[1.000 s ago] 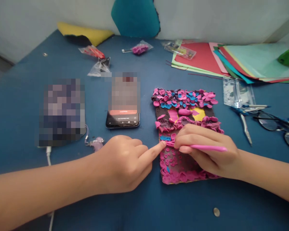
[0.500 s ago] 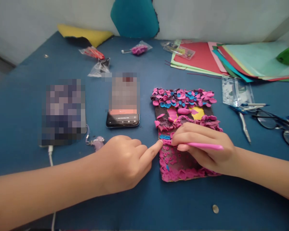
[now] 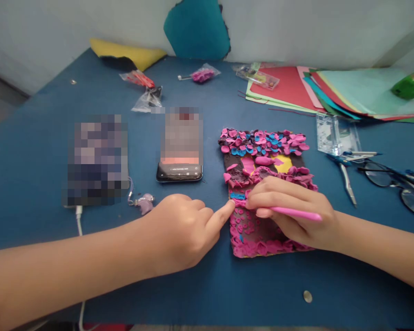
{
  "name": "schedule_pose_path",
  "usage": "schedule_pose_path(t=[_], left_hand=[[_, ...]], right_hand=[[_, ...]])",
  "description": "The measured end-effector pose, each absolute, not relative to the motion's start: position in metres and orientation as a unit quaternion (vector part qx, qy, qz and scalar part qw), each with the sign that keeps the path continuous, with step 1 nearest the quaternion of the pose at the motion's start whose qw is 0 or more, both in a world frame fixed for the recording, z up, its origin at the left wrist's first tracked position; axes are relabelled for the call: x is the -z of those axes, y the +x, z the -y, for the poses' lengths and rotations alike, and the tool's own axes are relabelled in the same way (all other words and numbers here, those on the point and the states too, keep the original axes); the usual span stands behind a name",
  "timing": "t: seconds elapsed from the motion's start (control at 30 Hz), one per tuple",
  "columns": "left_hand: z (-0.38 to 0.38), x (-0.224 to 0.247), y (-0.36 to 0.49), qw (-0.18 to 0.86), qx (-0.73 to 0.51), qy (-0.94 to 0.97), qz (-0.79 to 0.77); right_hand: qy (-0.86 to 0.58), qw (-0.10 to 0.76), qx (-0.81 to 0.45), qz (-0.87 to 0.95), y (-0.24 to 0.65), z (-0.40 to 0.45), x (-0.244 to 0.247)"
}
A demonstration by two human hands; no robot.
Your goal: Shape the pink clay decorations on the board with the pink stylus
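Note:
A rectangular panel [image 3: 251, 250] covered in pink, blue, yellow and dark modelling clay lies flat on the blue table. Clay petals crowd its top band, and small pink rings dot its lower part. My right hand [image 3: 293, 209] rests over the panel's middle, fingers closed round a slim pink clay modelling tool [image 3: 296, 213] whose working tip is hidden. With its index finger stretched out and the other fingers curled, my left hand [image 3: 189, 227] touches the panel's left edge, beside a pink clay strip [image 3: 240, 202] and a blue clay strip [image 3: 238, 196]. Its thumb is hidden.
Left of the panel lie a phone [image 3: 179, 172] and a blurred-out device [image 3: 100, 161] with a white cable [image 3: 79, 223] and a charm [image 3: 145, 203]. Glasses [image 3: 379, 174], a compass [image 3: 348, 184], and coloured sheets [image 3: 283, 85] are at right. A coin-like disc [image 3: 307, 296] lies in front.
The camera view has shifted slightly, moving the background a little. Both hands keep nearly the same place on the panel, and the pink modelling tool stays in my right hand.

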State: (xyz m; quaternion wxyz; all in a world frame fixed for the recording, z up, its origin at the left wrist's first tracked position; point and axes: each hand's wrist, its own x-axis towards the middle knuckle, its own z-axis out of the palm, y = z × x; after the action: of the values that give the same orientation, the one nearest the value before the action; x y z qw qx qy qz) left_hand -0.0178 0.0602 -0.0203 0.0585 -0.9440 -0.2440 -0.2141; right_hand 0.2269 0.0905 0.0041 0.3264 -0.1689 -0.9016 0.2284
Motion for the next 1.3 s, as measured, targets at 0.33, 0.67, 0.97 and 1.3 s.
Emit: schedule_pose_path(t=[0.33,0.67,0.97,1.3], left_hand=[[-0.0606,0.0213,-0.0176,0.056,0.220,-0.942,0.246],[-0.0603,0.0204,-0.0162,0.047,0.240,-0.939,0.242],[-0.0604,0.0180,-0.0166,0.026,0.244,-0.938,0.244],[-0.0607,0.0190,-0.0181,0.002,0.223,-0.954,0.200]], right_hand=[[-0.170,0.326,-0.244,0.897,0.2278,-0.0896,-0.0049],[-0.177,0.344,-0.215,0.897,0.2267,-0.0906,-0.0064],[-0.178,0.359,-0.197,0.895,0.2266,-0.0911,-0.0039],[-0.182,0.340,-0.174,0.906,0.2270,-0.0916,-0.0051]])
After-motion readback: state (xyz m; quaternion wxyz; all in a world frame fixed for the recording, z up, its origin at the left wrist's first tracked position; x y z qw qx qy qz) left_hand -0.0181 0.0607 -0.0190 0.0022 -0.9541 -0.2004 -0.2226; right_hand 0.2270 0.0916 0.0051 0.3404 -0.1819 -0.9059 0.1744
